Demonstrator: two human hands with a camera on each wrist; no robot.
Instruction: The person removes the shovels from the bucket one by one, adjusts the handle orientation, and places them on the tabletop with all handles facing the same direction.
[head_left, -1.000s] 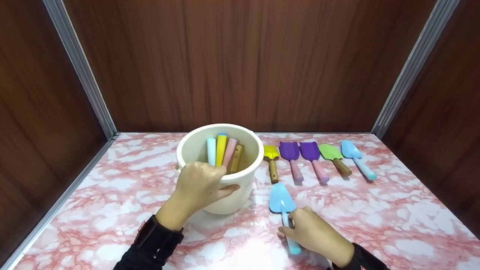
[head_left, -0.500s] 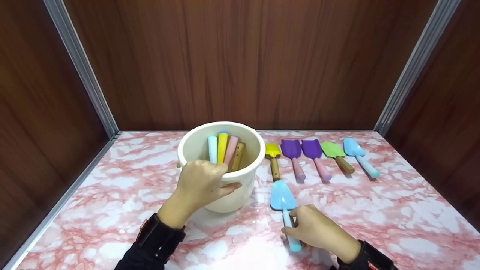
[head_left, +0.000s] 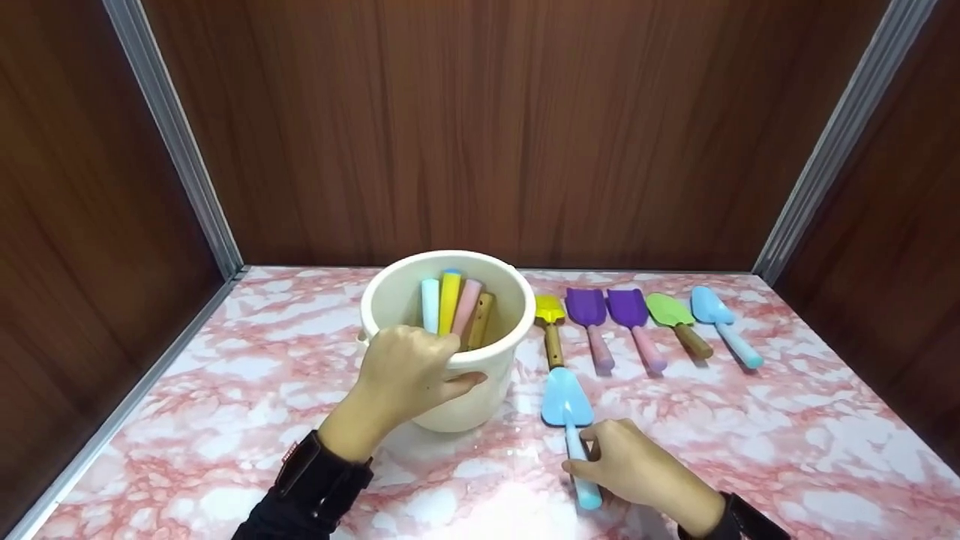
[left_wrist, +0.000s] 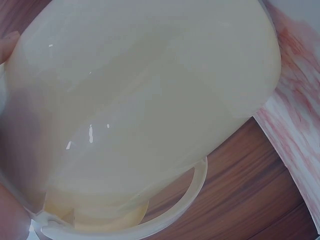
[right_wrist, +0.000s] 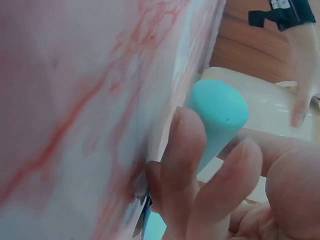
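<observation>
My left hand (head_left: 409,375) grips the near rim of a cream bucket (head_left: 472,397), fingers over the edge and thumb outside. Inside the bucket several handles stand up: light blue (head_left: 430,304), yellow (head_left: 449,300), pink (head_left: 466,306) and brown (head_left: 480,321); what lies below them is hidden. In the right wrist view the turquoise end of a light blue trowel handle (right_wrist: 220,102) shows between the thumb and fingers. My right hand (head_left: 630,461) pinches that handle low over the table, the trowel's blade (head_left: 566,397) pointing away from me.
Right of the bucket a row lies on the marbled table (head_left: 750,450): a yellow shovel (head_left: 551,311), two purple shovels (head_left: 586,307) with pink handles, a green trowel (head_left: 670,309) and another light blue trowel (head_left: 711,306). Brown wood-grain panels (head_left: 480,135) enclose the table's back and sides.
The head view has shifted slightly. Both hands keep their holds on the bucket rim and the trowel, with little visible movement.
</observation>
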